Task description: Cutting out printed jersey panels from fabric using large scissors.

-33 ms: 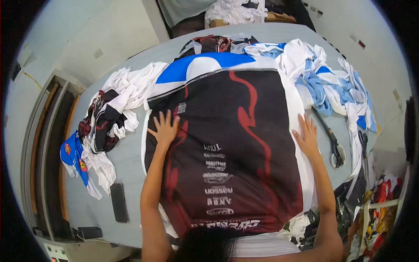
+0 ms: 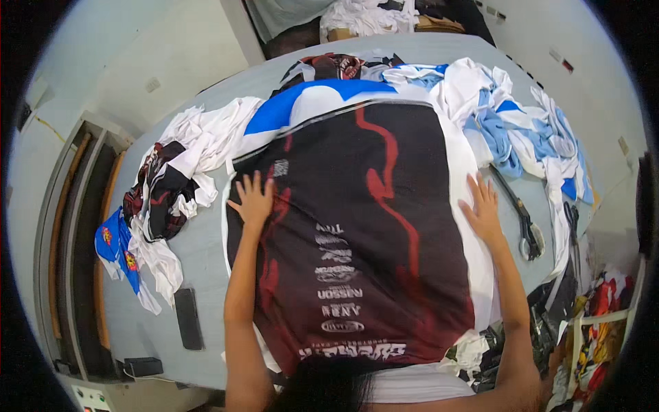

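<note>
A large black fabric panel (image 2: 357, 226) with red flame shapes and white printed lettering lies flat on the grey table (image 2: 199, 254), over white and blue fabric. My left hand (image 2: 252, 199) rests flat on the panel's left edge, fingers spread. Flat on the white fabric at the panel's right edge lies my right hand (image 2: 482, 209), fingers also apart. Neither hand holds anything.
A heap of white, black and red cloth (image 2: 171, 185) lies at the left, with a blue piece (image 2: 113, 250) hanging off the edge. Blue and white garments (image 2: 515, 123) pile at the right. Large black scissors (image 2: 522, 220) lie beside my right hand. A dark phone (image 2: 187, 318) sits front left.
</note>
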`<act>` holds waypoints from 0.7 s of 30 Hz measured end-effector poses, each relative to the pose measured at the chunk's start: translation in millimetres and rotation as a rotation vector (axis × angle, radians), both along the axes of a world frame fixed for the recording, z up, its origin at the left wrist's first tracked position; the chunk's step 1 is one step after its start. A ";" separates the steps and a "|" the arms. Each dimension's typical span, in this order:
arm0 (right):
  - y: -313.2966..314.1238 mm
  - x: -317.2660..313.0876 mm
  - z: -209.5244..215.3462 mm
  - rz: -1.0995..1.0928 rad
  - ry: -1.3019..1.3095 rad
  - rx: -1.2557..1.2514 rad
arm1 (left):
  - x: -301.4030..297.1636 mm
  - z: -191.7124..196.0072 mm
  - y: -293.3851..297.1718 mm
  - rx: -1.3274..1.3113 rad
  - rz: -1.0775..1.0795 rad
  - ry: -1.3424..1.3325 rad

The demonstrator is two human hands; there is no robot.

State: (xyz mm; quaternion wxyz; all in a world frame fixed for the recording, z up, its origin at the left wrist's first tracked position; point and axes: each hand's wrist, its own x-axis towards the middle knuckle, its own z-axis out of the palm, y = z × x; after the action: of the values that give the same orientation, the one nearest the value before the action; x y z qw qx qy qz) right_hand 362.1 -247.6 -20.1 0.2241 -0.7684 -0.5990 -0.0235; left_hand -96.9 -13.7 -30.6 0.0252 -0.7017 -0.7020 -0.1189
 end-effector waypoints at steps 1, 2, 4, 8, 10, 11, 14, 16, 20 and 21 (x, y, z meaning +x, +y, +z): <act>3.3 3.6 0.8 0.001 -0.031 -0.055 | -11.5 -3.1 14.4 0.028 0.041 0.005; 8.4 5.3 1.7 0.036 -0.016 -0.003 | -25.6 -4.9 29.5 0.013 0.047 -0.002; 17.8 1.8 1.0 0.089 -0.018 -0.097 | -57.1 -6.0 56.5 -0.095 -0.007 0.146; 28.6 -6.8 0.0 0.338 0.460 0.109 | -113.6 -6.4 74.0 -0.038 -0.048 -0.032; 39.4 4.9 2.7 0.238 0.564 0.204 | -133.3 -9.4 68.3 -0.009 -0.016 -0.035; 46.1 11.4 0.8 0.086 0.673 0.252 | -140.9 -11.1 65.2 -0.023 -0.013 -0.047; 82.2 44.2 -7.9 0.213 0.484 0.216 | -155.6 -16.0 56.7 0.001 -0.087 -0.114; 111.6 64.6 -21.2 0.485 0.051 0.229 | -159.5 -17.4 53.9 0.069 -0.124 -0.126; 180.5 103.1 -35.6 0.156 0.053 0.002 | -157.3 -16.9 51.6 0.064 -0.099 -0.077; 197.5 113.1 -30.6 0.199 0.072 0.029 | -155.6 -16.1 50.6 0.063 -0.096 -0.063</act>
State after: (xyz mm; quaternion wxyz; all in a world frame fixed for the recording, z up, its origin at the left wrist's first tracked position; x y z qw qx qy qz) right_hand 475.2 -50.1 -50.8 0.2575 -0.7023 -0.6635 0.0178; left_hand -252.5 36.9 -46.7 0.0197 -0.7292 -0.6641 -0.1641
